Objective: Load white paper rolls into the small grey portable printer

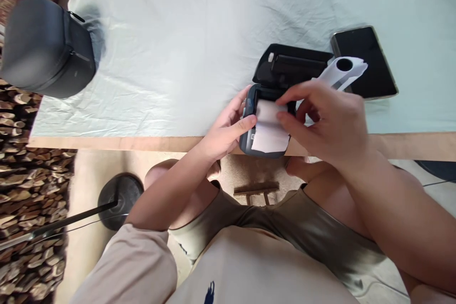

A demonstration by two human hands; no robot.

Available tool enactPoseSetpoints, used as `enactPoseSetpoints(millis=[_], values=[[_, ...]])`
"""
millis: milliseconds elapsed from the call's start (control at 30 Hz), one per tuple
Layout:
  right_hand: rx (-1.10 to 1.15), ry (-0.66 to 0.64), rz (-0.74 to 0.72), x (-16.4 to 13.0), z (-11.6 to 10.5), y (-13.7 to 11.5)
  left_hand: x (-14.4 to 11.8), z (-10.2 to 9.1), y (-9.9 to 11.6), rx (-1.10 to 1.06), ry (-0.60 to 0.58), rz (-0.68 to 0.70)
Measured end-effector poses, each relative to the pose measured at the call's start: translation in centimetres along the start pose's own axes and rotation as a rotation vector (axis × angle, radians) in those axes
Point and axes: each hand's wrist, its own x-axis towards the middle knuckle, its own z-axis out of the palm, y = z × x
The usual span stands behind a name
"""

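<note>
A small dark receipt printer (265, 154) is at the table's front edge, its black lid (295, 64) flipped up and back. White paper (270, 137) lies in its bay and hangs over the front. My left hand (231, 123) grips the printer's left side, thumb on the rim beside the paper. With thumb and index finger, my right hand (320, 116) pinches the right edge of the paper. Just behind that hand stands another white paper roll (335, 72) with a dark core hole, partly covered by the hand.
A black smartphone (370, 61) lies on the pale tablecloth (171, 47) at the right. At the far left sits a dark zippered case (46, 47). Below the wooden table edge (117, 143) are a round stand base (119, 199) and stacked firewood (32, 209).
</note>
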Motion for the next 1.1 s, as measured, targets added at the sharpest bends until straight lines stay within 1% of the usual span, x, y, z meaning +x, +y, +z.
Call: enactPoseSetpoints(millis=[67,200,267,333,400,500,567,633,667,700,733,767,800,867,967,1033,1100], values=[[-0.087,-0.106,0.021,0.2,-0.2,0.1,0.0,-0.1,-0.2,0.013,-0.002,0.003],[-0.239,-0.362,0.168,1.3,-0.6,0.5,0.1,-0.1,-0.3,0.029,0.003,0.011],[-0.325,-0.448,0.229,2.1,-0.5,0.7,0.1,0.0,-0.2,0.030,0.015,0.004],[-0.366,-0.483,0.260,2.9,-0.2,0.9,0.1,0.1,-0.1,0.024,0.035,0.005],[-0.301,-0.476,0.296,3.4,0.1,0.8,0.1,0.3,0.1,0.018,0.052,0.010],[-0.027,-0.396,0.401,3.5,-0.6,0.3,0.0,0.4,0.1,0.025,0.092,0.003],[0.267,-0.337,0.562,3.3,-2.0,0.2,0.0,0.5,0.0,0.026,0.132,-0.004],[0.575,-0.234,0.794,2.8,-3.5,0.6,0.1,0.5,0.0,0.006,0.166,-0.002],[0.685,-0.182,0.898,2.6,-4.2,0.9,0.2,0.5,0.0,-0.009,0.178,0.000],[0.757,-0.133,0.978,2.3,-4.7,1.3,0.3,0.5,0.0,-0.023,0.187,0.001],[0.792,-0.092,1.026,1.9,-5.0,1.6,0.4,0.5,0.1,-0.034,0.194,0.001],[0.794,-0.071,1.040,1.5,-5.1,1.9,0.4,0.5,0.1,-0.039,0.196,0.000],[0.776,-0.058,1.021,1.0,-5.0,2.1,0.5,0.5,0.2,-0.041,0.195,-0.001],[0.674,-0.037,0.914,-0.1,-4.4,2.3,0.6,0.6,0.3,-0.043,0.188,0.003],[0.338,-0.072,0.622,-1.9,-3.3,2.7,0.7,0.8,0.4,-0.052,0.176,0.010],[0.109,-0.073,0.425,-2.9,-2.9,3.3,0.8,0.9,0.4,-0.056,0.164,0.009],[-0.089,-0.068,0.268,-3.5,-2.7,3.9,0.8,0.9,0.3,-0.054,0.153,0.008]])
